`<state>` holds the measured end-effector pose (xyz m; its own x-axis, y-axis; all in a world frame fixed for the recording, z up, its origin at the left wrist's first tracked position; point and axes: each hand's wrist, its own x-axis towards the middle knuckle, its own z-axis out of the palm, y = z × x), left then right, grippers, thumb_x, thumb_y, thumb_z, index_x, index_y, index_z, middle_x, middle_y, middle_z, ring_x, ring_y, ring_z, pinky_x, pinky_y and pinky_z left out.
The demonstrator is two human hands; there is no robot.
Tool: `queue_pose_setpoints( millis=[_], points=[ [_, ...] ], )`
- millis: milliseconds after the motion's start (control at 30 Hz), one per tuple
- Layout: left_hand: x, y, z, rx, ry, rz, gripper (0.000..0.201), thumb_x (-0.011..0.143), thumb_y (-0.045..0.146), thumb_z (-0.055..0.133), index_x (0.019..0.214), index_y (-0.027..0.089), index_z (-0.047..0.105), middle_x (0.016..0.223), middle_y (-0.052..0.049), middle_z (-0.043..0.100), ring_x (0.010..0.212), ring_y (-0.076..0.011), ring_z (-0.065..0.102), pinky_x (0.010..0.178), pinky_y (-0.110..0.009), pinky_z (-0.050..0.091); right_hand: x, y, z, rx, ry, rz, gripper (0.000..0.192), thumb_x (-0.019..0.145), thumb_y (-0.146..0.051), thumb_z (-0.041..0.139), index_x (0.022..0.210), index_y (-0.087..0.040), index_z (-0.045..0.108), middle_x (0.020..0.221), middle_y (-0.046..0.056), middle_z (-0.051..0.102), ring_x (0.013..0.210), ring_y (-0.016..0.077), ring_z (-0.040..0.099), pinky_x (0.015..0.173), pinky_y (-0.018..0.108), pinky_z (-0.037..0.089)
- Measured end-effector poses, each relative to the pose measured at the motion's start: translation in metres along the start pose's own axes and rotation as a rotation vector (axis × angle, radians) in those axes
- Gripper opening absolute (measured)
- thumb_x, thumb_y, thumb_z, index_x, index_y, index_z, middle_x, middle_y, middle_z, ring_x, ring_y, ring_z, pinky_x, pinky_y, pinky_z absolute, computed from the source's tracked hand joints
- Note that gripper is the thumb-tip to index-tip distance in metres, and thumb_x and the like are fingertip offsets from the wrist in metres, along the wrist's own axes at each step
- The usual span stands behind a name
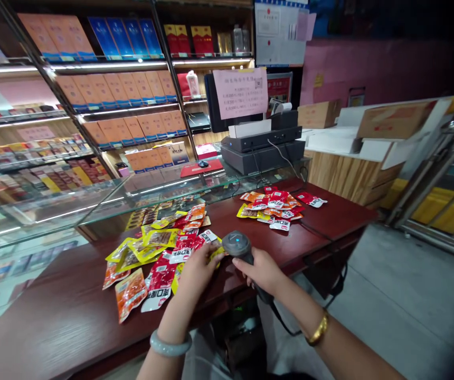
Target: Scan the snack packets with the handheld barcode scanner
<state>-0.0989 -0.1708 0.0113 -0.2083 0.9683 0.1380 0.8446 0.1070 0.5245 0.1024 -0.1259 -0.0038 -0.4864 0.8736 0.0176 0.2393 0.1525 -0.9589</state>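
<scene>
A dark handheld barcode scanner (236,244), its small blue light lit, is gripped by my right hand (265,272) around its handle. Just left of the scanner head, my left hand (196,268) is closed on a yellow snack packet (218,253); most of that packet is hidden by my fingers. Beneath and beside my left hand lies a loose pile of yellow, red and orange snack packets (159,237). A second pile of red and orange packets (276,203) rests beyond the scanner, with a single red packet (311,200) to its right.
The piles lie on a dark red wooden table (64,311). Behind it are a glass display counter (104,198) and a cash register (264,153) with a screen. The scanner's cable (284,322) hangs below my right wrist. Cardboard boxes (393,120) and a metal railing (428,195) stand right.
</scene>
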Motion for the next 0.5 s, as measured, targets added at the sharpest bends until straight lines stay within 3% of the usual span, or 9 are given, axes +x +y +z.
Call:
queue_pose_setpoints(
  millis=[133,267,367,500],
  points=[
    [0.006,-0.014,-0.008,0.157,0.023,-0.141,0.045,0.099,0.042,0.055,0.133,0.014,0.061,0.125,-0.019,0.074,0.112,-0.0320,0.071,0.095,-0.043,0.053,-0.004,0.003,-0.003,-0.011,-0.002,-0.012,0.031,0.083,-0.051,0.062,0.088,-0.021,0.060,0.055,-0.004,0.061,0.042,0.0163,0.062,0.041,0.023,0.046],
    [0.009,-0.025,-0.012,0.412,0.011,-0.139,0.059,0.100,0.052,0.049,0.142,0.011,0.058,0.142,-0.026,0.064,0.138,-0.0391,0.056,0.115,-0.056,0.039,-0.005,0.003,-0.006,-0.008,0.006,-0.013,0.029,0.084,-0.050,0.063,0.088,-0.021,0.059,0.057,-0.004,0.061,0.042,0.0158,0.062,0.040,0.023,0.046],
    [0.006,-0.021,-0.011,0.527,0.065,-0.131,0.064,0.099,0.059,0.048,0.141,0.012,0.062,0.152,-0.026,0.054,0.148,-0.0413,0.043,0.119,-0.062,0.031,-0.004,0.002,-0.008,-0.010,0.014,-0.010,0.028,0.084,-0.049,0.063,0.085,-0.021,0.059,0.056,-0.004,0.061,0.042,0.0154,0.062,0.040,0.022,0.046],
    [0.001,-0.003,-0.003,0.580,0.124,-0.214,0.090,0.094,0.073,0.043,0.145,0.000,0.056,0.151,-0.034,0.052,0.149,-0.0464,0.039,0.121,-0.069,0.022,-0.001,0.003,-0.006,-0.014,0.005,-0.009,0.027,0.084,-0.047,0.064,0.087,-0.021,0.059,0.055,-0.004,0.061,0.041,0.0149,0.062,0.040,0.021,0.045]
  ],
)
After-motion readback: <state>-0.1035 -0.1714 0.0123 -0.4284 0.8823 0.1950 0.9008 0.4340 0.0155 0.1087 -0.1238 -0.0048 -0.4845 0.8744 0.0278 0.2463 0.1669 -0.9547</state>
